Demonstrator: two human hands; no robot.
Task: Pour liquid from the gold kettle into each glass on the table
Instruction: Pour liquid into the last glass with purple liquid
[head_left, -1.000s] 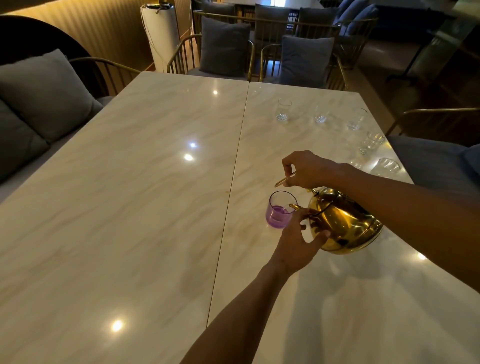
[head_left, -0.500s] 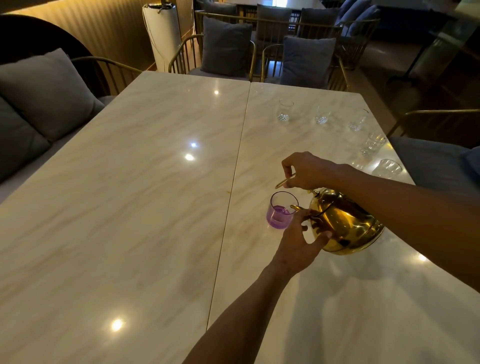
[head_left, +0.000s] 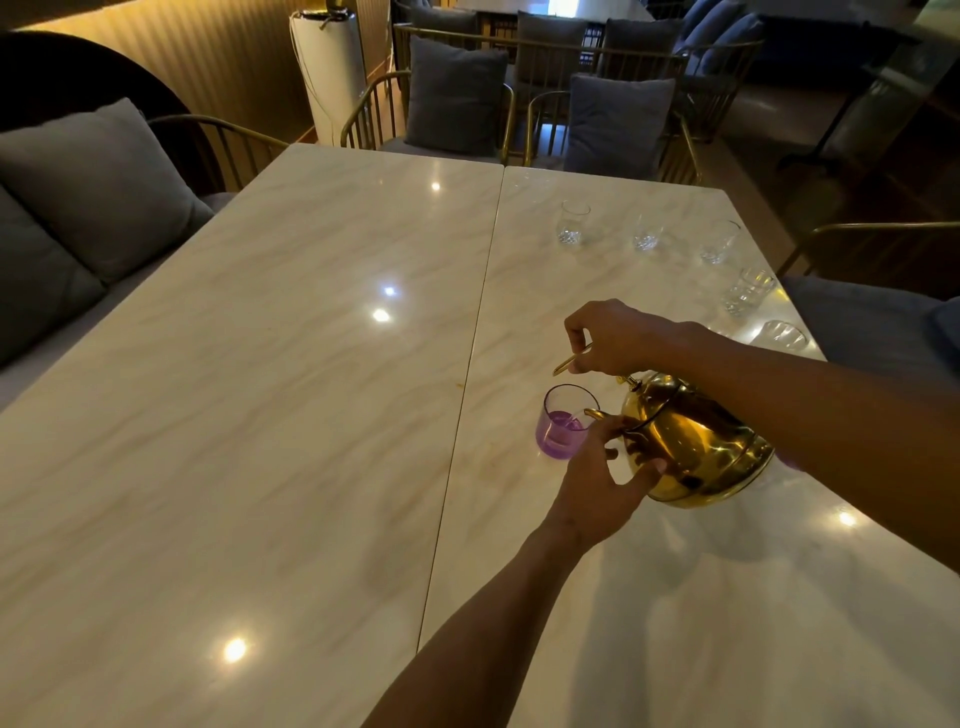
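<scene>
Above the purple glass (head_left: 565, 423), right hand's (head_left: 618, 338) grip clenches the tilted, shiny gold kettle's (head_left: 693, 441) handle; left hand (head_left: 602, 480) steadies it.

The change over the last second is slight. The gold kettle (head_left: 696, 441) has sunk a touch towards the bench (head_left: 311, 415) and edged a little to the right, its spout kept over the rim of the purple glass (head_left: 563, 422). The right hand (head_left: 621, 338) gripping the handle has drifted the same small way with it. The left hand (head_left: 597, 483) has shifted a little too: its thumb now lies further along the kettle's lower side, while its fingers (head_left: 605, 434) sit closer against the body below the spout. The purple liquid in the glass reaches slightly higher than it did a second ago.
</scene>
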